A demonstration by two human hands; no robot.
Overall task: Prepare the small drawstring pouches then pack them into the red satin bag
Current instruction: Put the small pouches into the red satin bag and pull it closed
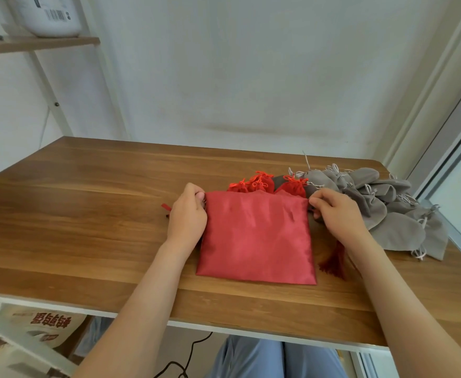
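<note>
Pinching the 2 top corners of the red satin bag (256, 236), flat on the desk (87, 214), with left hand (187, 214) and right hand (338, 214); probably opening its mouth, so pulling evenly, pouches (292, 186) lying just behind.

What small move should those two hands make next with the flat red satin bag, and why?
Probably spread the mouth open. The left hand and right hand each pinch a top corner of the flat red satin bag, while small red drawstring pouches and grey fabric pouches lie outside it.
</note>
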